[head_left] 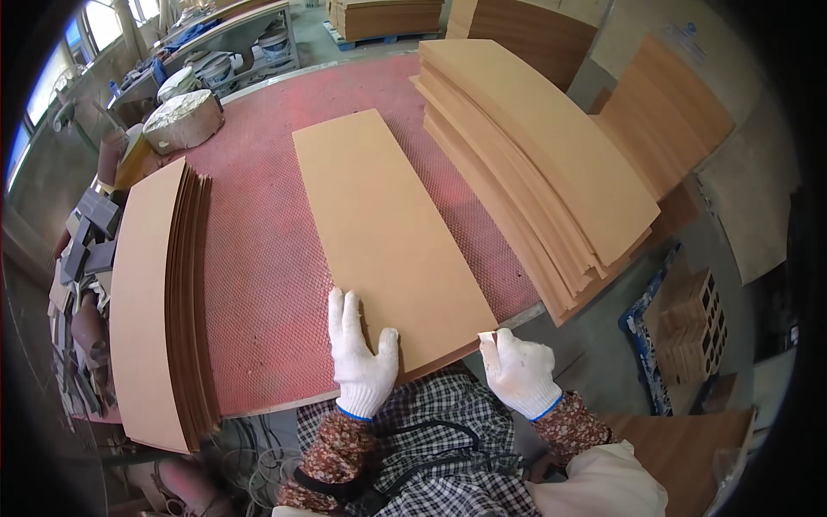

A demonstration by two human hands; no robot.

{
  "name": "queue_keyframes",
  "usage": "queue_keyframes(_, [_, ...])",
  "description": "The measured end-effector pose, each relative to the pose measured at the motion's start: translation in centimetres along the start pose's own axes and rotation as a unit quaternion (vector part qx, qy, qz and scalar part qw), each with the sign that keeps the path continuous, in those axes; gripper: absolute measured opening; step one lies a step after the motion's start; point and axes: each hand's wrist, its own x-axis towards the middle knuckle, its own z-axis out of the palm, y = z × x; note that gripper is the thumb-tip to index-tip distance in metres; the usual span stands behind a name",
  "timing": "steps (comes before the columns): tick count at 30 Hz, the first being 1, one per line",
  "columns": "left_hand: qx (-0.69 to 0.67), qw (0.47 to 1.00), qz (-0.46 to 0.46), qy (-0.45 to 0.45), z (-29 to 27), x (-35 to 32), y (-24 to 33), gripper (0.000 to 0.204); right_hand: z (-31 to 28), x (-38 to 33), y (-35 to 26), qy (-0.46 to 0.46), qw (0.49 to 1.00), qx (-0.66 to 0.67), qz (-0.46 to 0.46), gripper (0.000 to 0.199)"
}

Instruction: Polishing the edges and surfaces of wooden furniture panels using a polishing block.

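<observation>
A long tan wooden board [379, 233] lies lengthwise on a red, mesh-textured tabletop [258, 258]. My left hand [362, 362], in a white knit glove, rests on the board's near left edge with its fingers stretched out and thumb spread. At the near right corner, my gloved right hand [521, 370] is closed round a small, pale, flat piece [488, 337] with a brownish edge. That piece touches or almost touches the board's corner. Most of it is hidden by the fingers, so its kind is unclear.
A stack of boards [146, 302] stands at the left edge, and a taller stack [534, 146] at the right. Beyond the left stack are grey blocks [99, 211] and a large tape-like roll [183, 121]. A blue pallet [642, 336] with slotted wooden pieces sits low right.
</observation>
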Motion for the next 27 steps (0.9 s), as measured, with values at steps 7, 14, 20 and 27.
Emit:
queue_keyframes(7, [-0.021,1.0,0.009,-0.008,0.1,-0.5,-0.1,0.072,-0.7,2.6,-0.7,-0.038,0.999,-0.036,0.007,0.022])
queue_keyframes(14, [-0.02,0.999,0.013,-0.026,-0.4,-0.2,0.2,0.071,4.5,15.5,-0.5,-0.066,0.995,-0.068,-0.008,0.03])
queue_keyframes(20, [-0.039,0.999,0.031,-0.019,-0.6,0.0,0.4,0.069,8.7,30.7,-1.0,-0.069,0.993,-0.092,-0.021,0.035])
queue_keyframes(27, [-0.04,0.999,-0.012,-0.014,-0.9,-0.7,1.2,0.068,12.2,43.6,-2.4,-0.085,0.99,-0.106,-0.043,0.038])
